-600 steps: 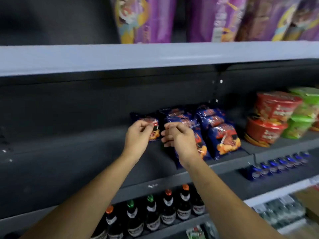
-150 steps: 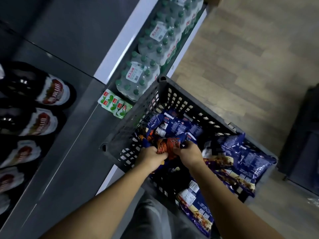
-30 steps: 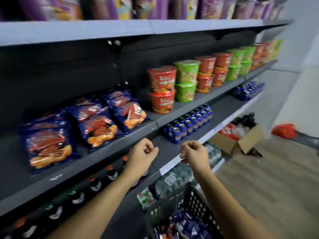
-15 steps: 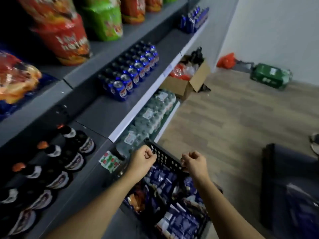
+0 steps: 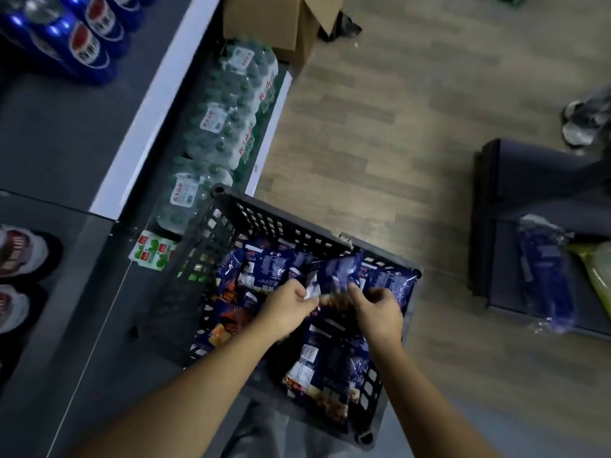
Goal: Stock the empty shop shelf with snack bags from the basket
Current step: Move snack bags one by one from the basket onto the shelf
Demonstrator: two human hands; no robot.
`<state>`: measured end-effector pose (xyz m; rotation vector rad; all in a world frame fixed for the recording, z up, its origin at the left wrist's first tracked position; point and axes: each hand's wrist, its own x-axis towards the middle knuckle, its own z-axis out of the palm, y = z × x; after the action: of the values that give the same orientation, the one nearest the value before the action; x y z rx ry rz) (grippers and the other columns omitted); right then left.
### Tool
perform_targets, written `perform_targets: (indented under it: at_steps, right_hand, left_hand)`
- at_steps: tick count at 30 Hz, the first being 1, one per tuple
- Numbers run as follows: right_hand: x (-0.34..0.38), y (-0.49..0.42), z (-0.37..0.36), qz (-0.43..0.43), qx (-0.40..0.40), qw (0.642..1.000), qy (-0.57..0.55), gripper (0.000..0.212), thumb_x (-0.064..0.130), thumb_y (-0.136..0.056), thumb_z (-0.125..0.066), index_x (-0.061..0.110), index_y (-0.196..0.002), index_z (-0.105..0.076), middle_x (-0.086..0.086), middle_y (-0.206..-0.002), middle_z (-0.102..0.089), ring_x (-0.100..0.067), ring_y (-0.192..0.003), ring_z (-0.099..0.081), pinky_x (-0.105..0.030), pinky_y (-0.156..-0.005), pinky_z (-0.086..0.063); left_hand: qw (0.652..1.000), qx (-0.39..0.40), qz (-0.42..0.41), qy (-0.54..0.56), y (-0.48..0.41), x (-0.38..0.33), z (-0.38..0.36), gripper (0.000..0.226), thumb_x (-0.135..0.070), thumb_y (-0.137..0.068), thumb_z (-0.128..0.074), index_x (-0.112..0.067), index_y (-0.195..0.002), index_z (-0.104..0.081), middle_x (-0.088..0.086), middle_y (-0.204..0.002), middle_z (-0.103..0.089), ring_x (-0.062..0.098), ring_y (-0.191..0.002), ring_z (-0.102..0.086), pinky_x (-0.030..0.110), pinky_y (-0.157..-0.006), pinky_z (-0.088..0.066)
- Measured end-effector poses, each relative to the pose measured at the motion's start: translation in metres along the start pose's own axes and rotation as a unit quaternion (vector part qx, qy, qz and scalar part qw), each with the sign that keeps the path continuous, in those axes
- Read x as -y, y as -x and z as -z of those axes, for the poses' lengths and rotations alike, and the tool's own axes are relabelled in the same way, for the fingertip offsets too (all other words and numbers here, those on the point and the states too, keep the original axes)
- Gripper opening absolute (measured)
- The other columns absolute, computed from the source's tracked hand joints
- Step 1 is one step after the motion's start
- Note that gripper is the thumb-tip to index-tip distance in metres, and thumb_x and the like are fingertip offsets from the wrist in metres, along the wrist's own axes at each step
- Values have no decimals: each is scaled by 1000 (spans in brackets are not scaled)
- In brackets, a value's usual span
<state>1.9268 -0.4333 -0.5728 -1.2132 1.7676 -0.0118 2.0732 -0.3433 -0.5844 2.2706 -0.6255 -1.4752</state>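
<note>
I look down into the black plastic basket (image 5: 264,214) on the floor, which holds several blue snack bags (image 5: 317,368). Both of my hands are inside it. My left hand (image 5: 286,310) and my right hand (image 5: 378,310) pinch the lower edge of one blue snack bag (image 5: 340,272) that stands up between them over the pile. The picture is blurred around the fingers. The snack shelf is out of view.
Shrink-wrapped water bottle packs (image 5: 228,127) fill the bottom shelf left of the basket. Blue cans (image 5: 82,38) and dark bottles (image 5: 20,256) stand on the shelves at the left. A cardboard box (image 5: 274,24) lies beyond, and a dark low unit (image 5: 515,193) with a blue bag (image 5: 545,276) stands at right.
My view has dropped from the shelves to the basket. Both hands, held up as fists, have gone down into the basket and taken hold of a blue snack bag.
</note>
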Motion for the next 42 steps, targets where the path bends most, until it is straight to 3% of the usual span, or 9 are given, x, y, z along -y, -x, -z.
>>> perform_targets:
  at_steps: [3, 10, 14, 16, 19, 23, 29, 36, 42]
  right_hand:
    - [6, -2, -8, 6, 30, 998, 51, 63, 59, -85, -69, 14, -127, -57, 1, -106, -66, -24, -101, -66, -45, -90, -55]
    - [14, -2, -24, -8, 97, 994, 53, 48, 53, -82, -76, 23, -111, -52, -2, -95, -68, -26, -89, -69, -51, -81, -60]
    - [13, 1, -12, -46, 135, 985, -93, 37, 5, -91, -69, 4, -125, -53, -15, -91, -70, -26, -71, -69, -42, -63, -63]
    - [17, 8, -1, -50, 175, 969, -168, 40, -3, -94, -63, 10, -128, -48, -17, -85, -66, -25, -66, -64, -34, -57, -58]
    - [30, 20, 8, -29, 230, 951, -203, 34, -3, -95, -61, 13, -123, -51, -13, -80, -64, -23, -66, -61, -47, -77, -56]
    - [66, 44, 15, 40, 308, 935, -172, 20, -1, -94, -58, 11, -108, -67, -7, -82, -71, -22, -67, -61, -35, -63, -52]
    - [134, 103, 23, 142, 391, 891, -185, 39, 40, -92, -70, 9, -116, -68, -16, -111, -74, -33, -95, -70, -52, -90, -55]
    - [205, 199, 9, 255, 492, 817, -156, 31, 22, -94, -69, -6, -107, -66, -26, -102, -74, -34, -85, -71, -43, -77, -58]
    - [245, 308, -20, 327, 563, 748, -134, 13, 13, -97, -63, 2, -97, -68, -16, -89, -76, -25, -74, -71, -33, -62, -58]
  left_hand:
    - [1000, 0, 7, -10, -10, 6, -12, 37, -40, -91, -68, -18, -118, -55, 1, -120, -58, 21, -108, -59, 35, -92, -50]
    - [999, 37, -32, 3, -8, 12, -9, 39, -30, -97, -61, -34, -136, -59, 0, -140, -47, 20, -129, -49, 32, -108, -41]
    - [998, -35, -41, 14, 2, 14, 3, 16, -20, -97, -61, -25, -111, -63, -5, -123, -47, 14, -114, -52, 21, -89, -37]
    - [994, -71, -8, 78, 12, 9, 19, 27, -30, -96, -63, -22, -118, -52, -6, -116, -48, 8, -98, -54, 21, -76, -40]
    - [966, -67, 46, 245, 25, 1, 44, 53, -51, -90, -66, -20, -130, -49, -6, -126, -52, 12, -110, -53, 27, -88, -47]
    - [931, -84, 12, 356, 51, -11, 76, 78, -60, -82, -72, -16, -142, -51, -2, -140, -55, 21, -130, -53, 38, -108, -44]
    - [902, -196, -93, 373, 125, -27, 132, 39, -36, -86, -76, -15, -118, -69, 0, -108, -77, 21, -103, -72, 48, -103, -50]
    - [838, -350, -158, 387, 252, -26, 186, 32, -28, -88, -74, -13, -116, -68, 4, -107, -77, 25, -99, -74, 50, -96, -54]
    - [764, -477, -186, 393, 360, -10, 225, 19, -14, -94, -66, -9, -111, -67, 7, -103, -78, 18, -90, -75, 21, -70, -56]
